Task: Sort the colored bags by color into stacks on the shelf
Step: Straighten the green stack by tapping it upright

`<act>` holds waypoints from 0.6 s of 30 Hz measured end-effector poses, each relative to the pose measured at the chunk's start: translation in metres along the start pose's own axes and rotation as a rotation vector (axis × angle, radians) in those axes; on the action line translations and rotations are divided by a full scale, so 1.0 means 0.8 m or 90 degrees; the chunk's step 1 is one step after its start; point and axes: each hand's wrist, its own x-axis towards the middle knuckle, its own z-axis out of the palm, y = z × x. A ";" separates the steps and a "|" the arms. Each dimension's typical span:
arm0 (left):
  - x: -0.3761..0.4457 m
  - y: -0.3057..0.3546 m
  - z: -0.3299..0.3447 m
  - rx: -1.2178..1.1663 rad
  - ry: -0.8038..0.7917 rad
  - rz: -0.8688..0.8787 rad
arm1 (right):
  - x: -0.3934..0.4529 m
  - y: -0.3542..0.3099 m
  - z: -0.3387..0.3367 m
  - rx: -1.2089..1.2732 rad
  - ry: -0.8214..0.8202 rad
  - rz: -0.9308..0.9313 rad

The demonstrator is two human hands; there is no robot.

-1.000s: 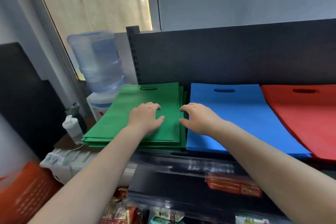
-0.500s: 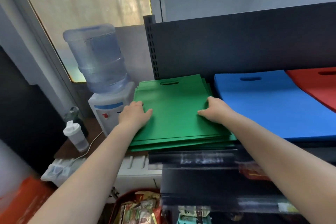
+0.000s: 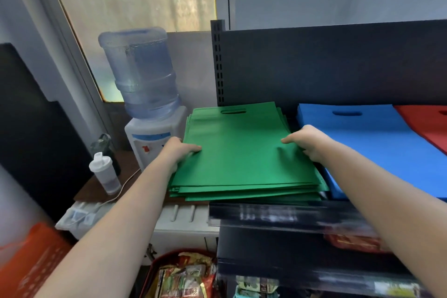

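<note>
Green bags, stacked at the shelf end beside the blue stack, are gripped at both sides by the left hand and right hand, fingers curled under; loose lower layers could be fanned out or spilled off the open end.

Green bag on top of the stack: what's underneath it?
More green bags, their edges fanned out at the front and sides under the top green bag. The left hand and right hand hold the stack's sides. The shelf surface beneath is covered.
</note>
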 end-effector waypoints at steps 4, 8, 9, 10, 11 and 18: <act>-0.004 0.008 -0.001 -0.085 -0.012 -0.003 | 0.005 -0.006 -0.001 0.068 -0.054 0.047; -0.007 0.019 0.002 -0.165 0.019 0.094 | 0.003 -0.008 -0.002 0.103 -0.074 0.072; -0.009 0.023 0.003 -0.169 0.033 0.132 | 0.002 -0.009 -0.002 0.110 -0.060 0.064; -0.011 0.027 0.002 -0.171 0.045 0.169 | 0.001 -0.011 -0.003 0.125 -0.049 0.051; -0.012 0.030 0.001 -0.180 0.052 0.204 | 0.001 -0.013 -0.005 0.150 -0.043 0.034; -0.021 0.066 -0.011 -0.248 0.112 0.434 | -0.003 -0.047 -0.031 0.324 0.007 -0.231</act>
